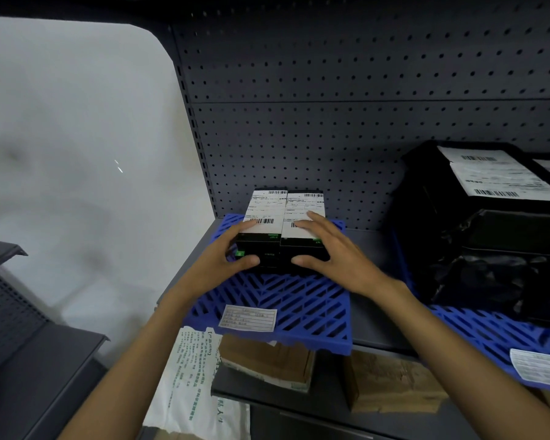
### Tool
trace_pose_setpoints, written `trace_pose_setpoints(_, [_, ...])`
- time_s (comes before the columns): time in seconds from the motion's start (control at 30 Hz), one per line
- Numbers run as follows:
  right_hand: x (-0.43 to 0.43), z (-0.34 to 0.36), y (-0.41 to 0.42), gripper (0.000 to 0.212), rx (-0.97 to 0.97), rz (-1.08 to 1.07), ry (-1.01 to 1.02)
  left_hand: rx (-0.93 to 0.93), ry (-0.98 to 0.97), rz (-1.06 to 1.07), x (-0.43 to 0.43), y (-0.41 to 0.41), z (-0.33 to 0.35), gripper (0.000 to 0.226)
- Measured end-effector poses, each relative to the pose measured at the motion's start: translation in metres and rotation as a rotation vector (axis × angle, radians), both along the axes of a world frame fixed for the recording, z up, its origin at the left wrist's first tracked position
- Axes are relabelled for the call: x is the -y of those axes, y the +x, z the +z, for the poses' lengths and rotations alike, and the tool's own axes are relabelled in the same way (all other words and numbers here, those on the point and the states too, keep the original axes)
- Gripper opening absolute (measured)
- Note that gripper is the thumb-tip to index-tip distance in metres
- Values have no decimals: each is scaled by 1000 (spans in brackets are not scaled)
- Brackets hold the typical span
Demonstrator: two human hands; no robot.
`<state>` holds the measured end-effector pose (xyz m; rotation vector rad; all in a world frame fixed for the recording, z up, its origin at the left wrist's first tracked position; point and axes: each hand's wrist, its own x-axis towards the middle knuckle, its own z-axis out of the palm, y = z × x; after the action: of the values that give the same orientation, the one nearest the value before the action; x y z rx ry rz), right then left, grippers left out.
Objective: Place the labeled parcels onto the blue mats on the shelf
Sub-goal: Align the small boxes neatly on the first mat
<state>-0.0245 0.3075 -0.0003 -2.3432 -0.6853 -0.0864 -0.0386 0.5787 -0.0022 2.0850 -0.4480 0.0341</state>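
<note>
On blue mat (299, 300): two black white-labeled parcels (283, 230), left hand (218, 262) and right hand (334, 252) spread, touching.

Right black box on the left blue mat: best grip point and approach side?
Grip the right black box across its short width near the front end, coming from the front and above. It is long and narrow, its left side touches the left black box, and the pegboard stands behind. Probably slide it forward first to free the left side.
</note>
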Motion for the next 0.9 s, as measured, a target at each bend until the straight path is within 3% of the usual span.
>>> trace_pose_setpoints(0.1, [-3,-3,0,72,1,-4,7,47,-63,87,7,0,2,45])
trace_pose_setpoints(0.2, [-2,-5,1,74,-15,6,4,49,-34,87,3,0,2,42])
trace_pose_setpoints(0.43, [-5,-8,5,81,7,-2,24,41,59,34,1,-2,-2,73])
trace_pose_setpoints(0.73, [-16,-10,1,78,-15,-25,86,37,242,31,7,2,6,77])
trace_pose_setpoints(0.9, [-8,3,-10,81,-48,-8,-41,40,379,134,19,-11,17,77])
